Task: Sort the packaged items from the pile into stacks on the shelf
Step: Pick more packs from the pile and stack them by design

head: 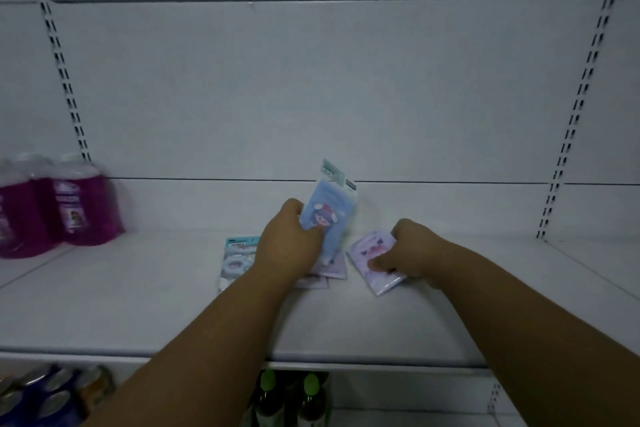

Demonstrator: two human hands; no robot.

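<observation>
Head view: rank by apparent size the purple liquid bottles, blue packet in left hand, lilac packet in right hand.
1. purple liquid bottles, each clearly largest
2. blue packet, held raised by the left hand
3. lilac packet, under the right hand; partly covered, so close to the blue one

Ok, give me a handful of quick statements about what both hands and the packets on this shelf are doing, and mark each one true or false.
1. The left hand holds a blue packet lifted off the shelf. True.
2. The right hand is empty. False: it grips a lilac packet, low over the shelf.
3. Bottles of purple liquid stand at the far left of the shelf. True.
4. The teal-topped packet is in the right hand. False: it lies flat on the shelf, left of the left hand.
5. More packets lie on the shelf under the left hand. True.
</observation>
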